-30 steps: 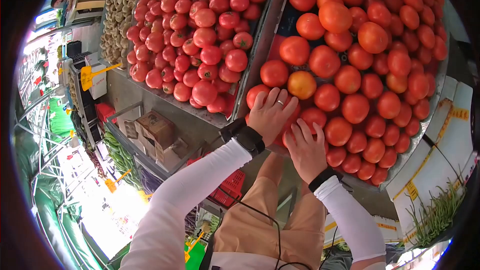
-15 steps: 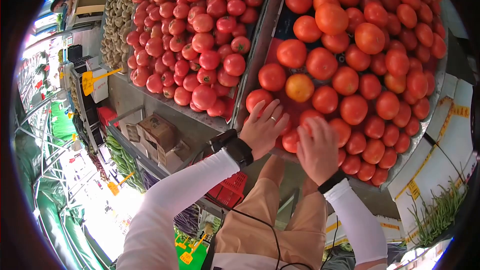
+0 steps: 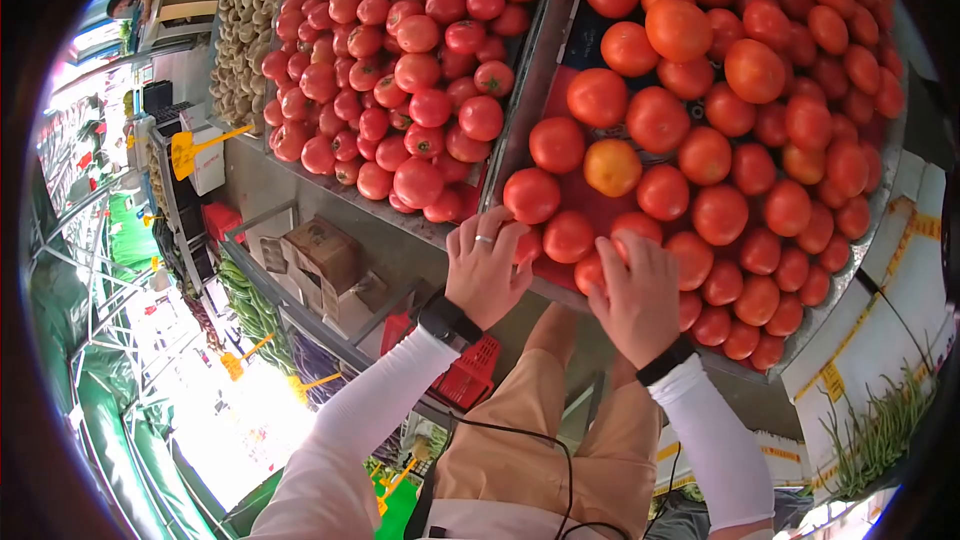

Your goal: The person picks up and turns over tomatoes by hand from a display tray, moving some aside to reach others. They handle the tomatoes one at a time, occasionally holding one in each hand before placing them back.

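Observation:
My left hand [image 3: 487,268], with a ring on one finger, is at the near left corner of the tomato tray [image 3: 507,155]. Its fingers curl over a red tomato [image 3: 528,244], partly hidden beneath them. My right hand [image 3: 642,298] bends its fingers over the front row, against another red tomato [image 3: 590,274] that it half covers. Between the hands an uncovered tomato [image 3: 569,237] lies on the red lining. A yellowish-orange tomato [image 3: 612,168] sits farther in, among many red ones.
A second tray of pinkish tomatoes [image 3: 418,71] adjoins on the left, beyond a metal divider. Pale brown produce [image 3: 243,35] lies past it. Below are a cardboard box [image 3: 322,252] and a red basket [image 3: 468,370]. Long green beans [image 3: 880,440] lie at the lower right. A black cable [image 3: 535,432] crosses my lap.
My left hand has moved left and back toward the tray's corner, uncovering a tomato. My right hand stays over the front row. The view has shifted slightly.

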Tool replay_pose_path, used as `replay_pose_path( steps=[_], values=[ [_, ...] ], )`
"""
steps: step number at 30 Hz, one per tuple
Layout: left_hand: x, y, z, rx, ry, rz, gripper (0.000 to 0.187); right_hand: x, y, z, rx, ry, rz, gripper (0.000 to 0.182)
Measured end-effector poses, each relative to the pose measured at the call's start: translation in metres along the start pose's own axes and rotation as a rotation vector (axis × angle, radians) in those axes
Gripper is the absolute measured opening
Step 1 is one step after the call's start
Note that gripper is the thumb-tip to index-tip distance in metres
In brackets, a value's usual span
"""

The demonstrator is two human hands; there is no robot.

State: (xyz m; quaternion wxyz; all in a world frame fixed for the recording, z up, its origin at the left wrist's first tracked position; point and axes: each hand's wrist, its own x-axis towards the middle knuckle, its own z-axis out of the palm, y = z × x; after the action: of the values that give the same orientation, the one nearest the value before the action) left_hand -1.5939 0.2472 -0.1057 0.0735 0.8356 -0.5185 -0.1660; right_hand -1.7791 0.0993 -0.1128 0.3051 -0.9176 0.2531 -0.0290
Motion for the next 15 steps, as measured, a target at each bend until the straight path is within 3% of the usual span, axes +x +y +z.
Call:
replay_pose_path(
  steps=[4, 8, 11, 14, 15],
  values=[
    [-0.021, -0.004, 0.007, 0.032, -0.062, -0.067, 0.064, 0.011, -0.022, 0.028, 0.023, -0.051, 0.020, 0.072],
    [-0.018, -0.008, 0.029, 0.065, -0.028, -0.081, 0.069, 0.028, -0.031, 0.058, -0.143, -0.097, 0.089, 0.078],
    [-0.014, -0.012, 0.037, 0.043, -0.042, -0.114, 0.072, 0.035, -0.028, 0.071, -0.268, -0.027, 0.070, 0.046],
    [-0.015, -0.010, 0.023, 0.034, -0.025, -0.122, 0.073, 0.037, -0.026, 0.073, -0.210, -0.145, 0.101, 0.078],
    [-0.016, -0.009, 0.016, 0.036, -0.022, -0.120, 0.072, 0.037, -0.024, 0.075, -0.194, -0.143, 0.090, 0.078]
  ],
)
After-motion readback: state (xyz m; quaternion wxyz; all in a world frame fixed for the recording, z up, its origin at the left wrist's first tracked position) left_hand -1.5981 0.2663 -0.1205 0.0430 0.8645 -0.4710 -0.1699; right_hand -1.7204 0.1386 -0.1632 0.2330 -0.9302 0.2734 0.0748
